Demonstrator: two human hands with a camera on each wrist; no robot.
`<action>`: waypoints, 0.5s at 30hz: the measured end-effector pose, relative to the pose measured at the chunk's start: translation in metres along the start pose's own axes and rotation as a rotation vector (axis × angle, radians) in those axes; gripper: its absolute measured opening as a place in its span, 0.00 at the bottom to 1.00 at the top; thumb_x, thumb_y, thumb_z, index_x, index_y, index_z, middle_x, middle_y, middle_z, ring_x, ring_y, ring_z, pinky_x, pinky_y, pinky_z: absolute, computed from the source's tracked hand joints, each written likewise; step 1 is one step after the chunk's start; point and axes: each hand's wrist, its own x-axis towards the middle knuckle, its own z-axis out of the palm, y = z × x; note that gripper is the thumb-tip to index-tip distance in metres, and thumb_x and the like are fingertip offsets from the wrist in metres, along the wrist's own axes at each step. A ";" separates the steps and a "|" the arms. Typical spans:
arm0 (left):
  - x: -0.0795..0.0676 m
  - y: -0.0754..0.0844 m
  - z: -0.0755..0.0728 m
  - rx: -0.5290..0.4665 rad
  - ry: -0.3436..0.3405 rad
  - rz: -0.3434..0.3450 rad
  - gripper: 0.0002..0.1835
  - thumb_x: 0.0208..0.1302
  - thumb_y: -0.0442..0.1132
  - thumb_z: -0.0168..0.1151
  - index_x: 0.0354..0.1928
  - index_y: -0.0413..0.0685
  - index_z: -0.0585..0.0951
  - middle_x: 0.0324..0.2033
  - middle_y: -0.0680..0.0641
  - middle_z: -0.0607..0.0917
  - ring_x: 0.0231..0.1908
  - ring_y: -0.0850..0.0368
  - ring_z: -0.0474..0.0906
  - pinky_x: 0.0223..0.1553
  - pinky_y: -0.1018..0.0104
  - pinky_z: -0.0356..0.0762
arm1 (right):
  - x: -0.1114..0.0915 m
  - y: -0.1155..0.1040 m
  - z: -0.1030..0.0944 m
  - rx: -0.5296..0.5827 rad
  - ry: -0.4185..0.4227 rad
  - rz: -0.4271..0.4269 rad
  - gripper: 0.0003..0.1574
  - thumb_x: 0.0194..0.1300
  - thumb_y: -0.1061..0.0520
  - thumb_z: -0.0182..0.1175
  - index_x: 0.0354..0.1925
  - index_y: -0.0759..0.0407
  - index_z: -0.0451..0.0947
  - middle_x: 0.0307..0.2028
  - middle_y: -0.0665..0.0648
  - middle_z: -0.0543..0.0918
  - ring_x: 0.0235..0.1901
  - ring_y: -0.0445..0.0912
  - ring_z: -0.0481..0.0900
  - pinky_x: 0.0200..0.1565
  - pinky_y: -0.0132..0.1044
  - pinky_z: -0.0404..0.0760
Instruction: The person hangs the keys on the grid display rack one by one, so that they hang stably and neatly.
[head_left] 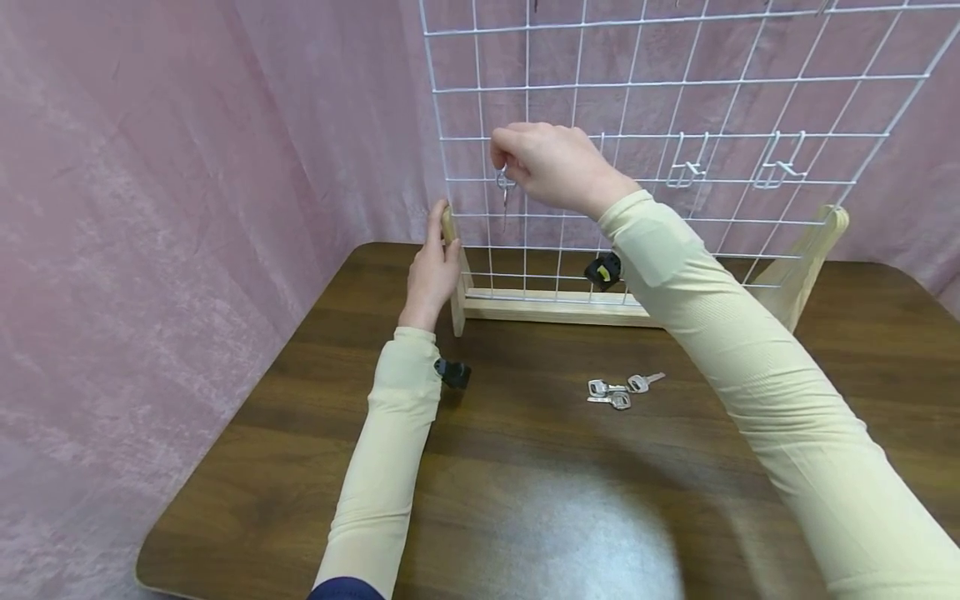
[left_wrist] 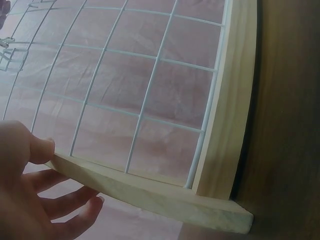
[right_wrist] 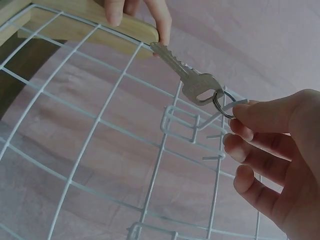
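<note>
My right hand [head_left: 551, 162] is raised at the left part of a white wire grid [head_left: 592, 84]. Thumb and forefinger pinch a metal split ring [right_wrist: 223, 103], from which a silver key [right_wrist: 200, 87] hangs. A white wire hook [right_wrist: 181, 122] sits on the grid there, and its prong appears to pass through the ring beside my thumb. My left hand [head_left: 433, 279] grips the wooden side post [left_wrist: 125, 187] of the grid's stand, thumb on one side and fingers on the other.
Several loose keys [head_left: 619, 402] lie on the brown wooden table [head_left: 525, 467]. Two more white hooks [head_left: 686, 171] hang on the grid to the right. The stand's right post [head_left: 813, 258] is wooden too. A pink curtain [head_left: 225, 125] covers the background.
</note>
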 end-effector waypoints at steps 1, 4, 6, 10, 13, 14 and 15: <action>0.000 0.000 0.001 0.000 -0.003 -0.002 0.32 0.75 0.45 0.46 0.73 0.75 0.48 0.64 0.37 0.74 0.53 0.37 0.80 0.48 0.42 0.77 | -0.001 0.000 0.001 0.003 0.000 0.002 0.08 0.69 0.63 0.49 0.43 0.59 0.75 0.44 0.56 0.82 0.42 0.53 0.80 0.41 0.52 0.80; -0.001 0.001 0.002 -0.006 -0.014 -0.003 0.32 0.75 0.45 0.46 0.73 0.76 0.47 0.65 0.37 0.74 0.54 0.38 0.79 0.48 0.42 0.77 | -0.005 0.002 0.002 0.020 0.020 0.025 0.08 0.69 0.62 0.49 0.43 0.59 0.75 0.42 0.56 0.82 0.41 0.52 0.79 0.40 0.51 0.79; -0.001 0.002 0.003 -0.006 -0.014 -0.002 0.32 0.75 0.44 0.46 0.73 0.77 0.47 0.65 0.38 0.73 0.54 0.38 0.80 0.48 0.42 0.77 | -0.010 0.003 0.002 0.036 0.050 0.047 0.08 0.69 0.62 0.49 0.42 0.59 0.75 0.40 0.56 0.82 0.39 0.51 0.78 0.40 0.50 0.79; 0.000 0.004 0.004 -0.008 -0.014 0.009 0.32 0.76 0.44 0.46 0.73 0.77 0.47 0.67 0.40 0.72 0.56 0.39 0.79 0.49 0.43 0.77 | -0.022 0.005 -0.001 0.064 0.104 0.093 0.08 0.68 0.60 0.49 0.40 0.58 0.75 0.36 0.55 0.82 0.35 0.49 0.77 0.36 0.46 0.76; 0.000 0.004 0.005 -0.007 -0.020 0.011 0.32 0.76 0.45 0.46 0.74 0.77 0.46 0.68 0.41 0.71 0.57 0.40 0.78 0.50 0.44 0.77 | -0.033 0.006 -0.002 0.074 0.109 0.114 0.07 0.68 0.59 0.49 0.39 0.57 0.75 0.35 0.54 0.82 0.33 0.48 0.76 0.34 0.44 0.74; 0.000 0.004 0.005 -0.007 -0.023 0.010 0.32 0.76 0.45 0.46 0.73 0.77 0.46 0.67 0.41 0.71 0.57 0.40 0.78 0.50 0.44 0.77 | -0.037 0.006 -0.002 0.079 0.108 0.118 0.07 0.68 0.59 0.49 0.39 0.56 0.75 0.35 0.54 0.82 0.33 0.48 0.77 0.33 0.44 0.73; 0.000 0.004 0.005 -0.007 -0.026 0.009 0.32 0.76 0.45 0.46 0.74 0.77 0.46 0.67 0.41 0.71 0.57 0.40 0.78 0.50 0.44 0.77 | -0.042 0.006 -0.002 0.085 0.107 0.122 0.07 0.69 0.59 0.50 0.39 0.56 0.75 0.35 0.54 0.83 0.33 0.49 0.77 0.33 0.44 0.73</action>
